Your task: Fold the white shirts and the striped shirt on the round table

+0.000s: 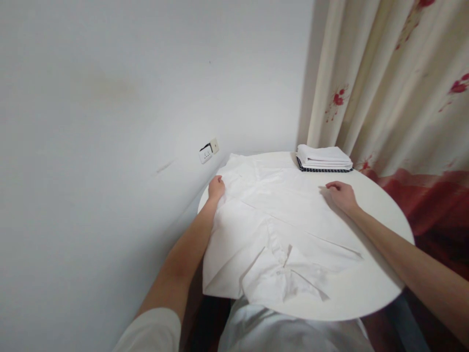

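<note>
Going from the left, a pale wall is filling that side, with a wall socket (208, 150) sitting low on it just beyond the table's far edge. The left hand (216, 188) is resting on the left edge of the white shirt (293, 205), fingers curled down over the cloth; whether it is actually pinching the fabric cannot be told. The shirt is lying spread across the round white table (381, 215), its collar (284, 256) lying nearest the person and its near left part hanging over the rim. The right hand (341, 194) is lying palm down and loose on the shirt's right side, gripping nothing. By the look of it, the cloth is being flattened and squared across its width; any fold from here would call for both sides being held evenly so the creases are not dragged askew. No box, basket or bin is showing; the table alone is bearing things, the shirt and, at the far edge, a stack of folded cloths (324, 157). A flowered curtain (395, 88) is hanging behind, to the right.
</note>
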Motion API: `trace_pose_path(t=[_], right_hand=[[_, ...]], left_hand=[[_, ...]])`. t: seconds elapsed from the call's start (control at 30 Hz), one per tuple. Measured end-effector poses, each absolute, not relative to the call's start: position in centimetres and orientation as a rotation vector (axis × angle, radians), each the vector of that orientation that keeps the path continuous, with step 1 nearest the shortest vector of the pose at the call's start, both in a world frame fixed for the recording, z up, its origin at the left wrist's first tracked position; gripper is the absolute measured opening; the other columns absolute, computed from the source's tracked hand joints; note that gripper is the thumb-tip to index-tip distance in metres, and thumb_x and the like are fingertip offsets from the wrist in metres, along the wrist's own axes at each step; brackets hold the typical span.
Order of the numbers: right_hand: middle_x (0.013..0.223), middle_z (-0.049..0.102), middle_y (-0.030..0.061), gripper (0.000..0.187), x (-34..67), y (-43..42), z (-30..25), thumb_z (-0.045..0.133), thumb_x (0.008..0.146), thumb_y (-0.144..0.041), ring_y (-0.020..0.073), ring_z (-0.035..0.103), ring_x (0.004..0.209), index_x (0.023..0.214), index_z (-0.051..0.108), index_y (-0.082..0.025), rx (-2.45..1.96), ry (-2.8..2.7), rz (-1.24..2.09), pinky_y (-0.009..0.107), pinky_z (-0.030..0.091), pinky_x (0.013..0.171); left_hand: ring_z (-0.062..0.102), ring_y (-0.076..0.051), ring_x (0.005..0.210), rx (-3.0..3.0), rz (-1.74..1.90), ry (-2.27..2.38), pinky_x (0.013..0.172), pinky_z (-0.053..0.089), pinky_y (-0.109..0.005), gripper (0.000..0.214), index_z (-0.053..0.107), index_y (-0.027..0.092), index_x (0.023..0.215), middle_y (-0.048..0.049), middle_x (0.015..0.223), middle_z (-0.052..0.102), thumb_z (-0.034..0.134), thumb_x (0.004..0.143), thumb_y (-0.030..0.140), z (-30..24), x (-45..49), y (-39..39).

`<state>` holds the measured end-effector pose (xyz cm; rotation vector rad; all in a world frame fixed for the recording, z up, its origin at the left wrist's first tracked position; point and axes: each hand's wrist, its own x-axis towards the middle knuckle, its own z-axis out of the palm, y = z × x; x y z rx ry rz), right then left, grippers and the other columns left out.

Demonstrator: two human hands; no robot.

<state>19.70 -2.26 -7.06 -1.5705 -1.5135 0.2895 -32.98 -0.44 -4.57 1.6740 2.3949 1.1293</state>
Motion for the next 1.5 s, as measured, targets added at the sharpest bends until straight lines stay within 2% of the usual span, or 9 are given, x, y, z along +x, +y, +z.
trace_pose_path(t=[0.23,0.6,0.87,1.0,1.1,1.2,1.27,1.37,1.5], right_hand=[[0.081,0.075,0.0109,0.037,19.7,-2.3,-7.1,0.048,0.072,-0.033,0.0223,0.061,0.069,0.086,0.077,-0.014,-1.548,-1.516,0.313,0.034,0.046,0.068],[0.085,0.076,0.0111,0.035,19.7,-2.2,-7.1,0.048,0.072,-0.033,0.0243,0.065,0.077,0.084,0.076,-0.015,-1.542,-1.503,0.327,0.036,0.048,0.076],[0.084,0.076,0.0110,0.037,19.7,-2.2,-7.1,0.047,0.072,-0.033,0.0248,0.065,0.076,0.085,0.076,-0.015,-1.560,-1.515,0.314,0.037,0.048,0.076],[0.082,0.075,0.0115,0.034,19.6,-2.3,-6.9,0.050,0.072,-0.035,0.0253,0.065,0.076,0.083,0.076,-0.015,-1.549,-1.503,0.316,0.037,0.049,0.077],[0.080,0.075,0.0110,0.034,19.6,-2.4,-6.9,0.050,0.071,-0.035,0.0252,0.065,0.076,0.082,0.076,-0.016,-1.545,-1.505,0.317,0.037,0.050,0.078],[0.082,0.075,0.0110,0.034,19.6,-2.5,-6.8,0.050,0.071,-0.035,0.0250,0.065,0.076,0.083,0.076,-0.016,-1.550,-1.503,0.320,0.037,0.050,0.079],[0.083,0.075,0.0109,0.035,19.5,-2.5,-6.7,0.049,0.071,-0.034,0.0247,0.065,0.076,0.083,0.076,-0.016,-1.561,-1.506,0.314,0.037,0.049,0.079],[0.083,0.075,0.0106,0.035,19.6,-2.5,-6.8,0.048,0.072,-0.032,0.0244,0.065,0.076,0.084,0.076,-0.016,-1.581,-1.519,0.313,0.037,0.049,0.078],[0.085,0.076,0.0108,0.035,19.6,-2.4,-6.9,0.047,0.073,-0.032,0.0252,0.065,0.078,0.086,0.076,-0.016,-1.575,-1.525,0.325,0.037,0.049,0.078]], left_hand=[[0.062,-0.023,0.124,1.664,1.153,2.380,0.107,0.044,-0.033,0.038,0.066,0.013,0.123,-0.0135,0.129,0.069,0.040,0.097,0.016,-4.7,-33.1,-0.3],[0.062,-0.023,0.123,1.665,1.166,2.379,0.106,0.045,-0.033,0.037,0.067,0.015,0.121,-0.0122,0.128,0.069,0.041,0.094,0.015,-4.5,-32.8,-0.5],[0.063,-0.024,0.121,1.723,1.135,2.412,0.107,0.045,-0.038,0.039,0.066,0.016,0.122,-0.0135,0.126,0.070,0.039,0.094,0.013,-3.8,-32.7,-1.0],[0.049,-0.025,0.138,2.008,1.093,2.338,0.120,0.030,-0.040,0.043,0.059,0.016,0.136,-0.0124,0.144,0.058,0.043,0.096,0.020,-2.8,-30.7,-1.9],[0.032,-0.025,0.149,2.449,0.778,2.143,0.125,0.018,-0.045,0.050,0.047,0.021,0.149,-0.0073,0.159,0.042,0.041,0.101,0.033,-2.6,-28.0,-2.9],[0.019,-0.032,0.154,2.496,0.393,2.103,0.122,0.017,-0.057,0.059,0.036,0.025,0.156,-0.0063,0.166,0.027,0.036,0.102,0.050,-3.0,-26.0,-3.6],[0.014,-0.034,0.154,2.446,0.280,2.104,0.121,0.017,-0.060,0.062,0.032,0.027,0.158,-0.0056,0.168,0.021,0.033,0.102,0.055,-3.4,-25.6,-3.8],[0.011,-0.034,0.155,2.399,0.315,2.095,0.121,0.015,-0.062,0.060,0.030,0.034,0.158,-0.0014,0.168,0.019,0.030,0.102,0.056,-3.7,-26.1,-3.5],[0.014,-0.042,0.153,2.210,0.488,2.177,0.117,0.015,-0.069,0.060,0.035,0.037,0.156,-0.0013,0.168,0.020,0.033,0.100,0.057,-4.0,-27.1,-2.8]])
